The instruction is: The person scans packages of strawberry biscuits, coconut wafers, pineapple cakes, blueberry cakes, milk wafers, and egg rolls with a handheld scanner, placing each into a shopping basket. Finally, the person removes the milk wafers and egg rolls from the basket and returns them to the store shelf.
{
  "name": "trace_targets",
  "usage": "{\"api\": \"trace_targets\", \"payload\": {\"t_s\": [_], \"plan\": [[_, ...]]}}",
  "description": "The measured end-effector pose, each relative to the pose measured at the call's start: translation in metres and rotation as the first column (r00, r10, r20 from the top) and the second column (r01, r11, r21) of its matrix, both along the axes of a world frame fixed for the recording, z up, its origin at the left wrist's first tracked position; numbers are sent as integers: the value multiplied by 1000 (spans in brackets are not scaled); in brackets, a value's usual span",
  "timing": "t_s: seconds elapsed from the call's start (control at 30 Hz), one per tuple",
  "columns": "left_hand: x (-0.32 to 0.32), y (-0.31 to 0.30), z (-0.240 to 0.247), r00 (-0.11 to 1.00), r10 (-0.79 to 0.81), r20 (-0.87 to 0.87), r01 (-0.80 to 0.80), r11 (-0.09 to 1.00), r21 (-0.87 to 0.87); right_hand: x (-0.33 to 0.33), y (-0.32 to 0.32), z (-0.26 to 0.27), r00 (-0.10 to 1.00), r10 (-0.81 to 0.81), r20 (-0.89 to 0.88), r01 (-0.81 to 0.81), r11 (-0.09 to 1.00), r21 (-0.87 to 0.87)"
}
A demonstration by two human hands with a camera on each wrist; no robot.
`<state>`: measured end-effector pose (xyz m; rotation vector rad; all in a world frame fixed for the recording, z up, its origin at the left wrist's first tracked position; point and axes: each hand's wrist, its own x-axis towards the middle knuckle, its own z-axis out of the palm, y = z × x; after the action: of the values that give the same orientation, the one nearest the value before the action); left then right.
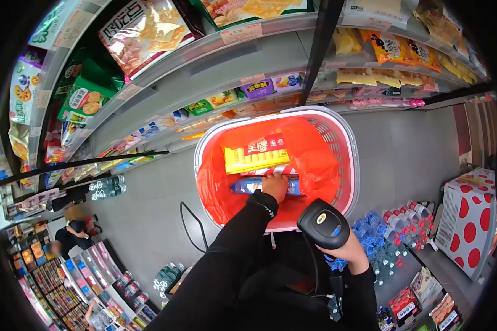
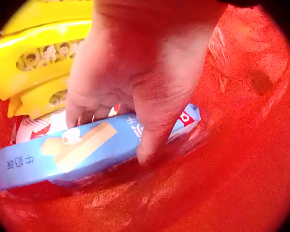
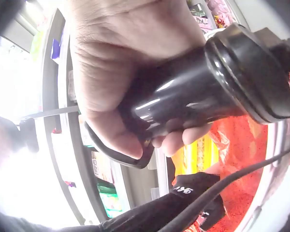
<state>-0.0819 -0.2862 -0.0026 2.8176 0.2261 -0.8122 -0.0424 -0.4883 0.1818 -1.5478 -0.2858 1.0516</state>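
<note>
In the left wrist view my left hand (image 2: pixel 140 63) grips a blue snack packet (image 2: pixel 63 157), thumb on one long side and fingers on the other. The packet lies in a red plastic bag (image 1: pixel 317 165) that lines a shopping basket (image 1: pixel 345 140). Beside it in the bag is a yellow packet of egg rolls (image 1: pixel 254 161), with a red-and-white package partly hidden under it. My right hand (image 1: pixel 350 252) holds a black barcode scanner (image 1: pixel 321 223) near the basket's front rim. Its fingers wrap around the handle (image 3: pixel 179 92) in the right wrist view.
Shelves of packaged snacks (image 1: pixel 259 55) curve along the far side. A black cable (image 1: pixel 193 220) loops left of the basket. Bottled drinks (image 1: pixel 392 231) and a red-dotted box (image 1: pixel 466 220) stand on the right. Another person (image 1: pixel 74 237) is at the far left.
</note>
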Motion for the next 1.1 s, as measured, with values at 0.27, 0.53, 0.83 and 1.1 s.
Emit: {"api": "trace_targets", "payload": {"t_s": [0.27,0.53,0.83,1.1], "plan": [[-6,-6,-16,971,-159,179,106,957,271,-8,-14,-11,999,-30,11,31,999,-26],[5,18,35,988,-151,27,153,986,-71,-6,-15,-1,996,-73,45,74,997,-20],[-14,54,109,968,-126,217,190,932,-308,-6,-14,29,986,-116,122,113,993,35],[-34,72,157,910,145,389,52,890,-454,-7,-16,66,968,-80,240,70,996,51]]}}
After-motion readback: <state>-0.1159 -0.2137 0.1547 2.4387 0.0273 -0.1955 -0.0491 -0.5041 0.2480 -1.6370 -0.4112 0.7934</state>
